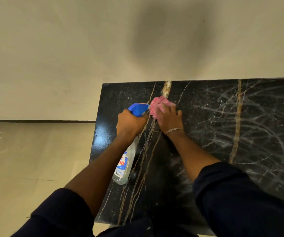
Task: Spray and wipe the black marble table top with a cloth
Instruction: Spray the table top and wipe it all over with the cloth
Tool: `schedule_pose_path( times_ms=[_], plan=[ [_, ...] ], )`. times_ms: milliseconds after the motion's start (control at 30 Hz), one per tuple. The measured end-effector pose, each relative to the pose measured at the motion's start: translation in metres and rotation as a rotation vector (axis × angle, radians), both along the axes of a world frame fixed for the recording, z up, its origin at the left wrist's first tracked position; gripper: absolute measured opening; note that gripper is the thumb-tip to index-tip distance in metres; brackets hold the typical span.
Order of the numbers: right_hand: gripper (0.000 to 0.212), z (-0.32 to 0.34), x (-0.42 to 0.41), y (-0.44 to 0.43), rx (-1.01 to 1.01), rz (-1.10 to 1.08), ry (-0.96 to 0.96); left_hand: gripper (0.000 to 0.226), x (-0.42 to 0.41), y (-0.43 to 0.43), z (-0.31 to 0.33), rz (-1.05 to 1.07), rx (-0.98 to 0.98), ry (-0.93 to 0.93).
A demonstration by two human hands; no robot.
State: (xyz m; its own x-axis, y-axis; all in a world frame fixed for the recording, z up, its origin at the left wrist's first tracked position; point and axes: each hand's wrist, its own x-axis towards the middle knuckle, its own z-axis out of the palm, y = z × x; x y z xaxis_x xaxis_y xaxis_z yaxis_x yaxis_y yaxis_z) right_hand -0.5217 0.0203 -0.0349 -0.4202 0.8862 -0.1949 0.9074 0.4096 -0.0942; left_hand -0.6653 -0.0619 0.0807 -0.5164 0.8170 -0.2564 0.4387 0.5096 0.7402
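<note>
The black marble table top (206, 134) with gold and white veins fills the right and centre of the view, and white smear marks cover its right part. My left hand (129, 123) grips the blue trigger head of a clear spray bottle (126, 161), held tilted above the table's left part with its nozzle pointing toward the cloth. My right hand (169, 118) presses a pink cloth (158, 105) flat onto the marble near the far edge, just right of the nozzle.
A plain cream wall (86, 48) stands right behind the table's far edge. Beige tiled floor (26, 168) lies to the left of the table. The table's left edge (95, 142) and near edge are in view.
</note>
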Motion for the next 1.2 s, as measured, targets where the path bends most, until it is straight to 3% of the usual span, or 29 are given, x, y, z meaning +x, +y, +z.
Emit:
schedule_pose_path(
  times_ms=[167,333,400,533,667,733,833,967,1033,1200],
  plan=[
    [0.06,0.002,0.077,0.03,0.005,-0.435,0.104,0.029,0.002,-0.001,0.001,-0.014,-0.008,-0.006],
    [0.06,0.007,0.056,0.024,-0.03,-0.579,0.125,0.034,0.003,-0.001,-0.003,-0.014,-0.025,-0.004],
    [0.057,0.009,0.031,0.009,-0.014,-0.508,0.106,0.034,0.004,0.001,-0.003,-0.016,-0.033,0.001],
    [0.063,0.007,-0.006,-0.024,-0.02,-0.162,0.055,0.032,0.01,0.005,-0.002,-0.028,-0.02,0.014],
    [0.065,-0.007,0.019,-0.032,0.018,0.12,0.023,0.03,0.016,0.006,-0.001,-0.063,-0.015,-0.001],
    [0.062,-0.01,0.051,-0.026,0.045,0.081,0.023,0.026,0.018,0.006,0.001,-0.067,-0.012,0.002],
    [0.061,-0.008,0.091,-0.026,0.087,-0.229,0.035,0.027,0.021,0.005,0.001,-0.073,-0.017,-0.013],
    [0.065,-0.002,0.073,-0.034,0.082,-0.426,0.059,0.023,0.027,0.001,0.001,-0.08,-0.015,-0.014],
    [0.065,0.001,0.05,-0.041,0.052,-0.405,0.039,0.024,0.03,-0.001,0.002,-0.074,-0.015,-0.005],
    [0.065,0.0,0.012,-0.062,0.003,-0.015,0.068,0.021,0.033,-0.005,0.003,-0.066,-0.003,0.024]
  ],
)
